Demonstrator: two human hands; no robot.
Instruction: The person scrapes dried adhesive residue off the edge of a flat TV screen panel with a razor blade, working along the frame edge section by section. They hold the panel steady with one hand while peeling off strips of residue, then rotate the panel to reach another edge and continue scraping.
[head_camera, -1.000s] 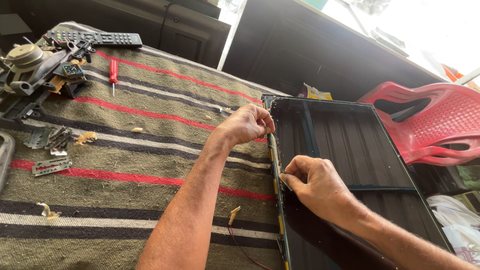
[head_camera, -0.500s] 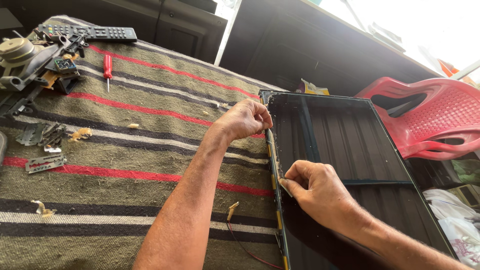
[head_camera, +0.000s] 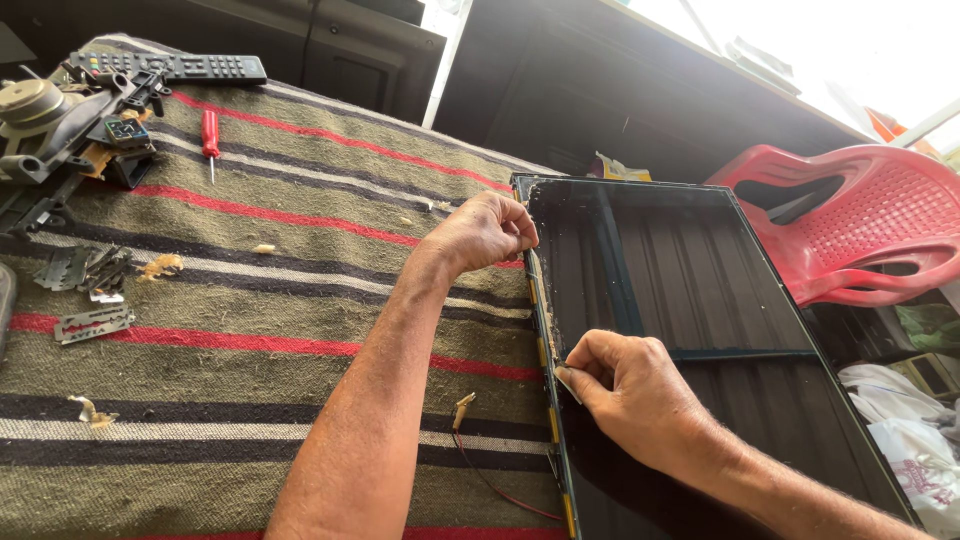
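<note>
Left hand (head_camera: 483, 232) pinched shut on the left edge of the flat black glossy display panel (head_camera: 700, 300), near its top corner. Right hand (head_camera: 630, 392) lower on that edge, fingers clamped on a small thin blade (head_camera: 566, 380).

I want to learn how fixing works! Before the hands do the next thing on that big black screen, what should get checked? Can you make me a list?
1. Left hand steadies the black panel at its left edge, near the top corner: ok.
2. Right hand pinches a small thin piece at that same edge, lower down: ok; what the piece is, cannot tell.
3. Panel lies flat on the striped blanket: ok.
4. Loose red wire lies just beside the panel edge, could snag: not ok.
5. Red screwdriver within reach: cannot tell; it lies far up the blanket.
6. Small metal blades lie away from both hands: ok.
</note>
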